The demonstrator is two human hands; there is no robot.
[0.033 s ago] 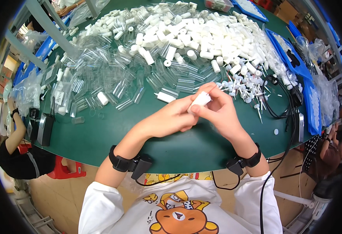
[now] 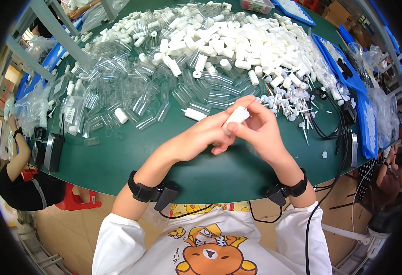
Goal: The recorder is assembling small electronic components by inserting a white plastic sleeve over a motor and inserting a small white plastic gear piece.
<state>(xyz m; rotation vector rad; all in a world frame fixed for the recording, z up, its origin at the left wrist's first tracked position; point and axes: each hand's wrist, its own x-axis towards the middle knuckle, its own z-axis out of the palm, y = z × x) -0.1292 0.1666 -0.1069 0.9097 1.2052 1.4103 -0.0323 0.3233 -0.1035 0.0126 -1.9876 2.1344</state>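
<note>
Two black wristbands [image 2: 141,189] sit nearest, one per forearm, below white sleeves [image 2: 118,240]; each carries a small black box, with cables running off. Beyond them, bare green surface of the bench [image 2: 210,181]. Over it, both hands meet around one white cylinder [image 2: 239,114], held tilted, upper end leaning right. Right grip [image 2: 263,128]: narrow, pinching it, thumb across the near face, fingers behind. Left grip [image 2: 205,135]: curled against its lower left side; fingers partly hidden, can't tell how firmly it closes. White disc [image 2: 324,155] lies flat on the bench, well right of the hands. Just past the left fingers, a loose white piece [image 2: 194,114] lies on its side. Past the right fingers: a scatter of thin-stemmed parts [image 2: 297,104], beside black cables [image 2: 331,134]. Further out, clear tubes [image 2: 141,97] spread to the left, running into a big heap of white cylinders [image 2: 237,43]. Blue tray [image 2: 370,137] along the right side; clear bin [image 2: 257,6] at the far edge.
</note>
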